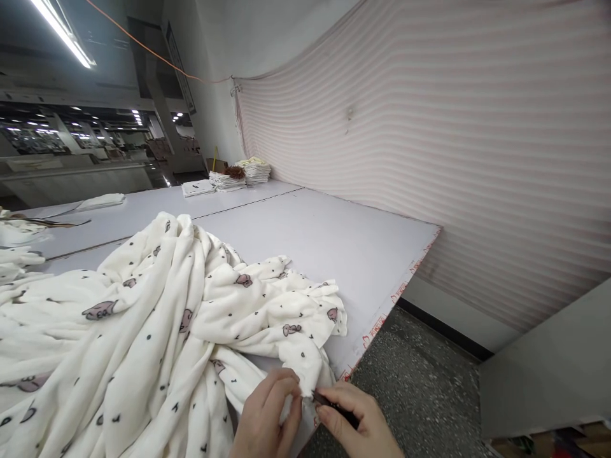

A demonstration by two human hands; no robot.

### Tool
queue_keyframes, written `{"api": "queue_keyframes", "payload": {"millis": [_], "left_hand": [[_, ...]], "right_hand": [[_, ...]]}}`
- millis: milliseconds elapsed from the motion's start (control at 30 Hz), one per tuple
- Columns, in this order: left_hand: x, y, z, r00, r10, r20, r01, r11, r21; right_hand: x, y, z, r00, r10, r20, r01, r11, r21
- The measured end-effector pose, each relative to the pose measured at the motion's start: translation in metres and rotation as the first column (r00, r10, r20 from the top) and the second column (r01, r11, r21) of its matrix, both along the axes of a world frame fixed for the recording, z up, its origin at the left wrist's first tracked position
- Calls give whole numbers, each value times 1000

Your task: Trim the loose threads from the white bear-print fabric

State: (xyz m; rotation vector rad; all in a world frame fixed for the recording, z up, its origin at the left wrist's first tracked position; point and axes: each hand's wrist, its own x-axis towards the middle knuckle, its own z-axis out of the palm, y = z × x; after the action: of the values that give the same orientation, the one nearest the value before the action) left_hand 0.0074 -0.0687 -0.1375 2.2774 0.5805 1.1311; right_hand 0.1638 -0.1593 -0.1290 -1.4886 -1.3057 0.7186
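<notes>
A big heap of white fleece fabric [157, 331] printed with small dark hearts and pink shapes lies bunched on the pale table [334, 242]. At the table's near edge my left hand [267, 416] pinches a corner of this fabric, fingers closed on it. My right hand [358, 423] is right beside it, closed on a small dark tool [334, 407] whose tip meets the pinched corner. What kind of tool it is I cannot make out.
Stacks of folded white cloth [238, 173] sit at the table's far end. A pink striped cloth [453, 146] hangs along the wall to the right. Speckled floor [420, 388] lies beyond the table edge, with a grey surface [548, 375] at the right.
</notes>
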Motion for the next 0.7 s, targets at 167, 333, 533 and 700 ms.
{"api": "queue_keyframes", "payload": {"millis": [167, 333, 533, 700], "left_hand": [[-1, 1, -2, 1000, 3, 10, -3, 1000, -2], [0, 10, 12, 986, -70, -149, -24, 831, -555], [-1, 22, 28, 989, -134, -69, -37, 228, -973], [-4, 24, 27, 995, -101, -21, -4, 167, -986]], "right_hand": [[-11, 1, -18, 983, -177, 55, 173, 983, 58], [-18, 14, -27, 921, -360, 149, 339, 929, 152], [-15, 27, -27, 965, -246, -88, 255, 960, 116], [-24, 28, -35, 991, -133, -11, 131, 955, 266]]}}
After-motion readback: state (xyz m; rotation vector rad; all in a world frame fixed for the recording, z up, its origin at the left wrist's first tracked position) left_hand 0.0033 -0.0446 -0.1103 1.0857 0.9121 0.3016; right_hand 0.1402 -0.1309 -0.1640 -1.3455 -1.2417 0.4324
